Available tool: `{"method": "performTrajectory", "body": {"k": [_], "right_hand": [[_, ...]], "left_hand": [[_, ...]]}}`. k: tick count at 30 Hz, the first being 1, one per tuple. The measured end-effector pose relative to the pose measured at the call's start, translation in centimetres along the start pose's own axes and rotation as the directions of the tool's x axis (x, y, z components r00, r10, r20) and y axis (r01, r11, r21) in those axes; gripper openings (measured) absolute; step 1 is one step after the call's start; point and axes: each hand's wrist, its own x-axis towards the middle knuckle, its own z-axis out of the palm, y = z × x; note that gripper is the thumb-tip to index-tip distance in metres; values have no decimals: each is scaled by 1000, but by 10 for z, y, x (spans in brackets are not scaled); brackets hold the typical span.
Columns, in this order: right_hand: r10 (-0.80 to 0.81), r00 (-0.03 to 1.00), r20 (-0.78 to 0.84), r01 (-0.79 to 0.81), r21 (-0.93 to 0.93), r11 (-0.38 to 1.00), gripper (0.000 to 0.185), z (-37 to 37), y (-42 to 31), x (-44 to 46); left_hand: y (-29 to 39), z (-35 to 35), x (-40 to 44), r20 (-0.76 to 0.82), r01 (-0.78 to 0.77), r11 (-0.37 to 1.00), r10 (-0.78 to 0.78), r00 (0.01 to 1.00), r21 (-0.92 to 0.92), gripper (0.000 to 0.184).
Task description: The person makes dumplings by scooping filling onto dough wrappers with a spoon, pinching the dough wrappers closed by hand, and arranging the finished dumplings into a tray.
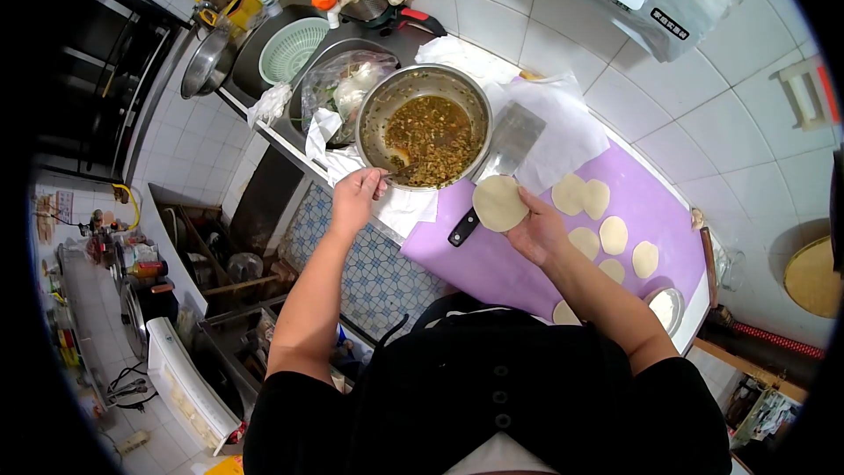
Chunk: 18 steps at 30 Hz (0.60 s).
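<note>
My left hand [356, 200] is closed around the end of a thin utensil [392, 179] at the near rim of a steel bowl [482, 97]. The utensil's far end dips among the filling, so its kind is hard to make out. Chopped brown-green filling [431, 136] with liquid covers the bowl's bottom. In my right hand [538, 227] a round dough wrapper [499, 203] lies across the fingers, held at its edge by the thumb. Beneath it rests a cleaver [517, 134] with a black handle. Several more flat wrappers [614, 235] lie on the purple mat [527, 273].
A container of white powder [665, 310] stands by the mat's right end, near a rolling pin [709, 266]. Left of the bowl are a plastic bag [347, 84] and a sink with a green colander [293, 47]. White paper [558, 132] covers part of the counter.
</note>
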Motion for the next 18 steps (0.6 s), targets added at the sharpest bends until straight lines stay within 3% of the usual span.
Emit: {"method": "performTrajectory", "body": {"k": [3, 9, 13, 18], "right_hand": [[12, 1000, 15, -12, -3, 1000, 40, 4, 1, 2], [14, 1000, 20, -15, 27, 1000, 37, 18, 5, 8], [-7, 999, 52, 5, 29, 1000, 33, 24, 8, 18], [-6, 999, -53, 8, 44, 999, 31, 29, 9, 32]], "left_hand": [[0, -2, 9, -23, 157, 970, -164, 986, -185, 24], [8, 2, 14, -34, 359, 870, -393, 919, -336, 23], [0, 5, 15, -33, 407, 791, -472, 881, -457, 24], [1, 8, 10, -10, 424, 695, -526, 850, -581, 24]]}}
